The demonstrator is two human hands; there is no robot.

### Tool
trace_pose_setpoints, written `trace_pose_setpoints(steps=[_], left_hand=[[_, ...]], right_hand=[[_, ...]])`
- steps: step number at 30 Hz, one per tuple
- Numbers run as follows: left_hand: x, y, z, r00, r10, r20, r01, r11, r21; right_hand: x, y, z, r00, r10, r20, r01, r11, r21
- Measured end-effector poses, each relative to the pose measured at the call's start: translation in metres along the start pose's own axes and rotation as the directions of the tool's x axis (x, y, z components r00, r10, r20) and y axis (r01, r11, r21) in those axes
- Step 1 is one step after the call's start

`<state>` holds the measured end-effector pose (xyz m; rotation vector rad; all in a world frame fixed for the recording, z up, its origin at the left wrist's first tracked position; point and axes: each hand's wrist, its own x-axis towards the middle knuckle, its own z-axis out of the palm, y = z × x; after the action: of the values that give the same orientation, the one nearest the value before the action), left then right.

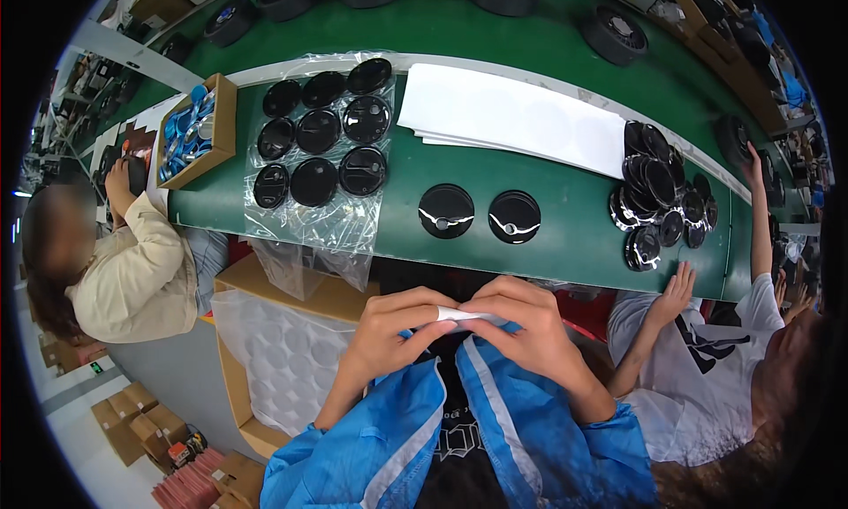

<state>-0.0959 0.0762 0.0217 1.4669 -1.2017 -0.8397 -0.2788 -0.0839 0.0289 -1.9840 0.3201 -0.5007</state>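
Observation:
My left hand [395, 329] and my right hand [527, 325] come together in front of my chest, at the near edge of the green table [397, 235]. Fingertips of both pinch a small white strip, like paper or a sticker [450, 315]; its exact kind I cannot make out. Just beyond my hands lie two round black glossy covers, a left one [446, 211] and a right one [514, 216], side by side, each with a pale curved mark across it. Neither hand touches them.
Rows of black covers [316, 131] lie on clear plastic at left, beside a cardboard box [225, 125] of blue-silver caps. White sheets [512, 116] lie behind; piled black covers [652, 178] are at right. Co-workers sit either side. Black wheels [614, 34] stand beyond. An open carton [237, 368] is lower left.

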Motion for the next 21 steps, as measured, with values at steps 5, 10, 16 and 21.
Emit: trace_pose_setpoints(steps=[5,10,16,21], left_hand=[[0.014,-0.007,0.005,0.999,0.037,-0.015,-0.036,0.999,0.034],[0.019,-0.016,0.016,0.995,-0.038,-0.096,0.030,0.997,-0.075],[0.026,-0.047,0.019,0.824,-0.520,-0.223,0.459,0.845,-0.276],[0.037,-0.053,0.002,0.972,-0.209,-0.108,0.211,0.978,0.006]], right_hand=[[-0.005,0.012,0.002,0.980,-0.178,-0.087,0.145,0.944,-0.296],[-0.008,0.015,0.005,0.918,-0.364,-0.156,0.229,0.810,-0.541],[-0.015,0.009,-0.009,0.952,-0.249,-0.179,0.178,0.925,-0.336],[0.002,0.014,-0.053,0.816,0.405,-0.414,-0.226,0.881,0.415]])
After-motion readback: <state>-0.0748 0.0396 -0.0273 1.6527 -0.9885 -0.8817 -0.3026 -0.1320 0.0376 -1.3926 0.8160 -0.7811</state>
